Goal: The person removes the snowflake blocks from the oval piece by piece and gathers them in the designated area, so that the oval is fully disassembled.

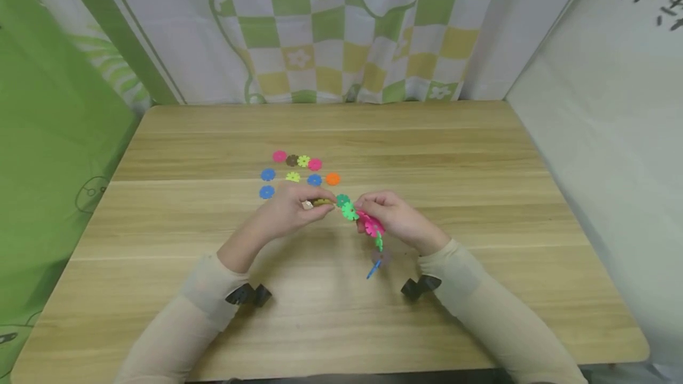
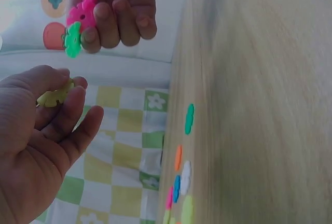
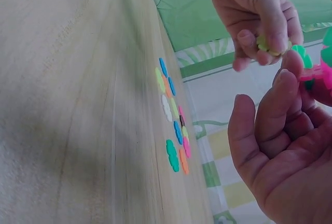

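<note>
My left hand pinches a yellow notched plastic disc between thumb and fingers. Just to its right, my right hand grips a chain of interlocked notched discs. Pink discs lie in the chain's middle, and a light green disc forms the end facing the left hand. Below the right hand hang another green disc, a translucent purplish one and a blue disc. A small gap separates the yellow disc from the chain. Fingers partly hide both.
Loose discs lie on the wooden table beyond the hands: blue, pink, brown, orange, yellow and several others. A dark green disc and a white disc lie there too. A checked curtain hangs behind.
</note>
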A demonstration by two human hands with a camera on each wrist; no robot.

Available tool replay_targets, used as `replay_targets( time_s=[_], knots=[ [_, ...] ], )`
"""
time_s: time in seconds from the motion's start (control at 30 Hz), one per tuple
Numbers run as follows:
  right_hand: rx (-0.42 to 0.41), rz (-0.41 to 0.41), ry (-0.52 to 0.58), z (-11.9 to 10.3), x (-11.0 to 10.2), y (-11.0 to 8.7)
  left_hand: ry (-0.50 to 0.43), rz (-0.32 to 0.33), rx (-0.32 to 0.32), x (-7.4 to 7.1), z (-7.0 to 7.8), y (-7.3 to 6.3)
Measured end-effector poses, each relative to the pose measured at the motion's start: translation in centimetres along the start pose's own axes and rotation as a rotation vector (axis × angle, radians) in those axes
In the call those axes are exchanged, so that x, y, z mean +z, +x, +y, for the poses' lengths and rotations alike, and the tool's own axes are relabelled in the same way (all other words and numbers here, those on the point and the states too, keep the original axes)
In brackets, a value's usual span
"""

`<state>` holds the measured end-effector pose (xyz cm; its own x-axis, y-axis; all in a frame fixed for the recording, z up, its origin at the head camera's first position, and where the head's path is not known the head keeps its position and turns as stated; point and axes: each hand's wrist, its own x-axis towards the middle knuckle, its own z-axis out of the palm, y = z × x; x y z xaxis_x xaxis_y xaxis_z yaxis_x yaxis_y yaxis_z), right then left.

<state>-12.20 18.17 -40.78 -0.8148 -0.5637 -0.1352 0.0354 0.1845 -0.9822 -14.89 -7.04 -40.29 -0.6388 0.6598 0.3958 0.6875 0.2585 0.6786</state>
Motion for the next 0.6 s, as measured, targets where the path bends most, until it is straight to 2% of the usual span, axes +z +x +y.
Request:
replay_targets(
  time_s=[0.13,0.3,0.47,0.6],
  knots=[
    [-0.005,0.006,-0.003,0.1,0.0,0.0,0.026,0.003,-0.085,-0.6,-0.9,-0.2],
    [-0.005,0.008,-0.008,0.2,0.1,0.1,0.031,-0.028,-0.248,-1.2,-1.9,-0.4],
    [-0.011,0.004,-0.002,0.3,0.1,0.1,0.063,-0.103,-0.364,-1.3,-3.3,-0.7],
    [-0.006,-0.001,0.006,0.2,0.2,0.1,0.112,-0.195,-0.389,-0.8,-4.5,-1.1]
  ],
)
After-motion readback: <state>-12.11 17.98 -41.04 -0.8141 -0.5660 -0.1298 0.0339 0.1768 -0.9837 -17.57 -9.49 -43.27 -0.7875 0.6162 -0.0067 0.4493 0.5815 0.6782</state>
